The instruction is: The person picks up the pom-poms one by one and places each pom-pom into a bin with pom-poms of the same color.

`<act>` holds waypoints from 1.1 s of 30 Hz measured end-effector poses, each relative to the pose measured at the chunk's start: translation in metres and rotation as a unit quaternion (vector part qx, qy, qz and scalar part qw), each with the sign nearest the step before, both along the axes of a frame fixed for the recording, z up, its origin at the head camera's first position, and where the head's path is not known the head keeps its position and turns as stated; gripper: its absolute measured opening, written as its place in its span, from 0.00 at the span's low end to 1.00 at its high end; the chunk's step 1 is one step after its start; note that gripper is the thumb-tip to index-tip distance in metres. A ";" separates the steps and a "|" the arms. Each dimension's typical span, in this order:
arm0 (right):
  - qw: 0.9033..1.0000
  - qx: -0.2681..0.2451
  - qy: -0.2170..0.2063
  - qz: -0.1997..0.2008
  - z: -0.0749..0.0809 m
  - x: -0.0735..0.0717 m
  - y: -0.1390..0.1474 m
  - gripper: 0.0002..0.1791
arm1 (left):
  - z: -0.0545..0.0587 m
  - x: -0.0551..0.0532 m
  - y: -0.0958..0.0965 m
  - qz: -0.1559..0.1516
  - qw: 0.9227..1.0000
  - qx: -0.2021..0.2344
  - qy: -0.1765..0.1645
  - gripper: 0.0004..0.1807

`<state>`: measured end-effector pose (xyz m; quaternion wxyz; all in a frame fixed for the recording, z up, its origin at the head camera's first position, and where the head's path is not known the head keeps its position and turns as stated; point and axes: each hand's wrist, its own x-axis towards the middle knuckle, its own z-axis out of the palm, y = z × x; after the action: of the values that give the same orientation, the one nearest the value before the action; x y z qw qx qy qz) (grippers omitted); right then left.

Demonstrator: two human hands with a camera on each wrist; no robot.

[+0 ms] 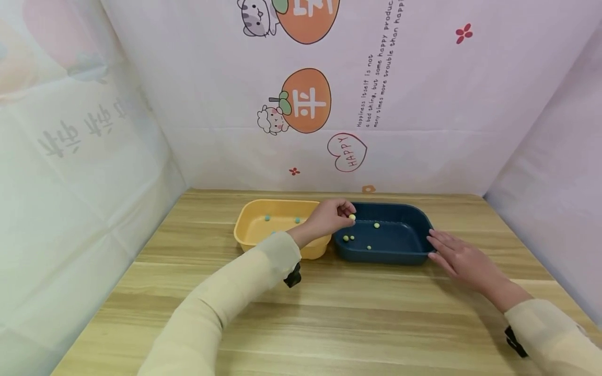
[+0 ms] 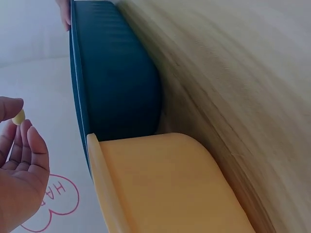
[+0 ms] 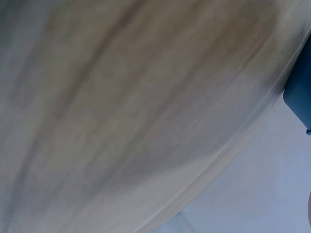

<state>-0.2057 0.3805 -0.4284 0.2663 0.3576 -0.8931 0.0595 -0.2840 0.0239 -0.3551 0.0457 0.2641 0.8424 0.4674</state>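
My left hand (image 1: 331, 216) pinches a small yellow ball (image 2: 19, 117) between thumb and fingertips, above the left end of the dark blue bin (image 1: 390, 257). Several small yellow-green balls, one of them a pale ball (image 1: 377, 225), lie on that bin's floor. My right hand (image 1: 463, 261) has its fingers extended, with the fingertips at the bin's right rim. Under my left wrist stands the yellow bin (image 1: 240, 230), partly covered by the arm. Small light-blue balls (image 1: 267, 217) lie inside it.
Both bins stand side by side, ends close together, on a wood-grain table (image 1: 367, 324). A printed white cloth (image 1: 211, 104) hangs behind the table, with more cloth along both sides. Black straps (image 1: 292, 275) show under the sleeves.
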 end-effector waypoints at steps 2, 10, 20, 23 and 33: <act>1.000 0.001 0.000 -0.001 0.000 -0.001 0.000 0.26 | -0.001 -0.003 0.004 0.005 1.000 -0.002 0.002 0.08; 1.000 0.004 -0.003 -0.003 0.001 0.000 0.000 0.25 | -0.010 -0.018 0.022 0.023 1.000 0.013 0.002 0.07; 1.000 0.004 0.005 0.003 0.002 -0.001 0.000 0.25 | -0.014 -0.031 0.040 0.062 0.998 -0.015 0.018 0.07; 1.000 0.001 0.013 0.008 0.002 -0.002 0.000 0.26 | -0.015 -0.033 0.044 0.063 0.998 -0.018 0.018 0.07; 1.000 0.003 0.009 0.007 0.001 -0.002 0.001 0.26 | -0.021 -0.035 0.053 0.077 0.997 -0.022 0.016 0.06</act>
<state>-0.2075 0.3811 -0.4269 0.2726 0.3652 -0.8884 0.0552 -0.3185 0.0773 -0.3760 0.0015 0.2045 0.8711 0.4465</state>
